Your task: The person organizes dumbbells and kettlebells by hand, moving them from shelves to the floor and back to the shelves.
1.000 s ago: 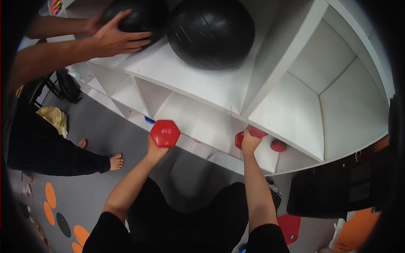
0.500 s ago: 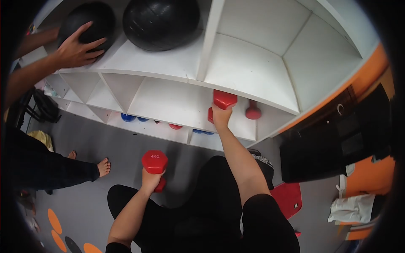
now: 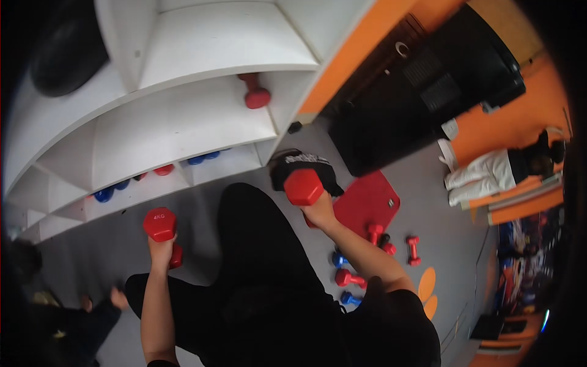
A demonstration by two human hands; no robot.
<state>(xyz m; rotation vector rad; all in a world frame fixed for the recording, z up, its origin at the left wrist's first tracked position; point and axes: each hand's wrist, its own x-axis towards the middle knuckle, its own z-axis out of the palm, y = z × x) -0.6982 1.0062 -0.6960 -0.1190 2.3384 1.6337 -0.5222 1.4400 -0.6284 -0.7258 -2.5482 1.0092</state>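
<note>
My left hand (image 3: pixel 161 249) is closed around the handle of a red hex dumbbell (image 3: pixel 160 224), its near head marked 4KG. In my right hand (image 3: pixel 320 211) is a second red dumbbell (image 3: pixel 303 187), held out over the floor in front of a dark bag (image 3: pixel 287 164); its far head is mostly hidden. On the middle shelf of the white shelving (image 3: pixel 183 131) lies another red dumbbell (image 3: pixel 257 95). Blue dumbbells (image 3: pixel 104 194) and a red one (image 3: pixel 163 170) show in the bottom row.
A red mat (image 3: pixel 370 199) lies on the floor at right, with several red and blue dumbbells (image 3: pixel 350 278) beyond it. A black cabinet-like object (image 3: pixel 422 85) stands by the orange wall. One person (image 3: pixel 495 171) is at far right; another's foot (image 3: pixel 118 298) shows lower left.
My view has swung right. My right hand has drawn its dumbbell out of the shelf and away to the right. My left hand still holds its own. The co-worker's hands on the ball have left view.
</note>
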